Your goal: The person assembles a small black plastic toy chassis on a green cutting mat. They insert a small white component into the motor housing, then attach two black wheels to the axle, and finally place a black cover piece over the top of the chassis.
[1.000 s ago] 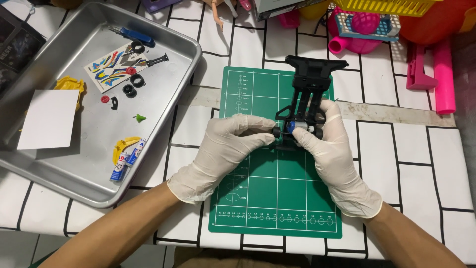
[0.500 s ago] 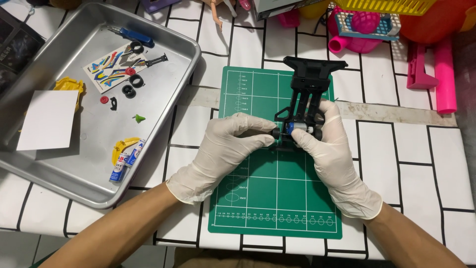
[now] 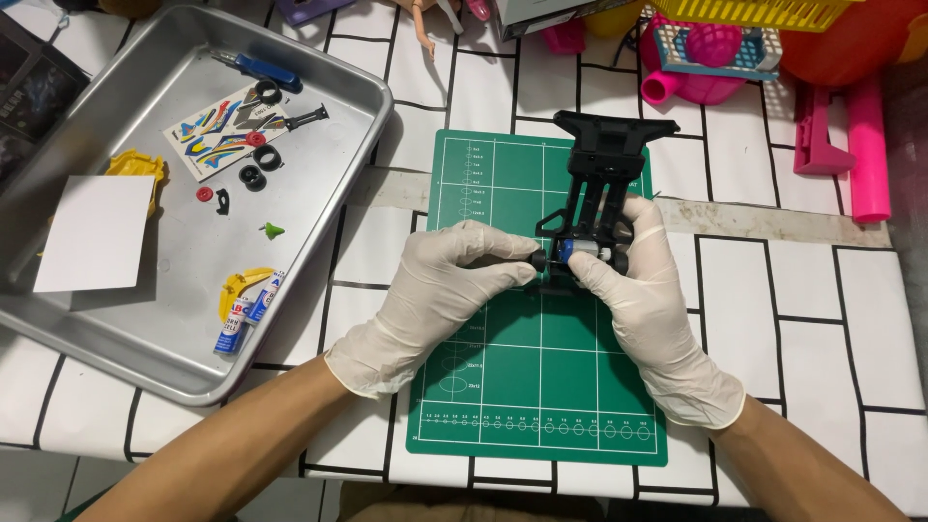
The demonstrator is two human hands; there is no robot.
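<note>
Head view: the green cutting mat (image 3: 503, 387) lies bare toward its near edge, with the metal tray (image 3: 155, 358) close on its left and pink toys (image 3: 851, 135) off to the right. The black toy-car chassis (image 3: 601, 164) sits at the mat's far end — its near part gripped between both gloved hands. The left hand (image 3: 440, 290) pinches a small black piece against it; the right hand (image 3: 643, 290) is curled around the chassis side.

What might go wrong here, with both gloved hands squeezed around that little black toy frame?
The left hand and right hand pinch a small part into the black frame; it might slip from the gloves and roll off the green mat. Pressing hard may snap the frame's thin bars. An elbow could knock the metal tray of loose pieces.
</note>
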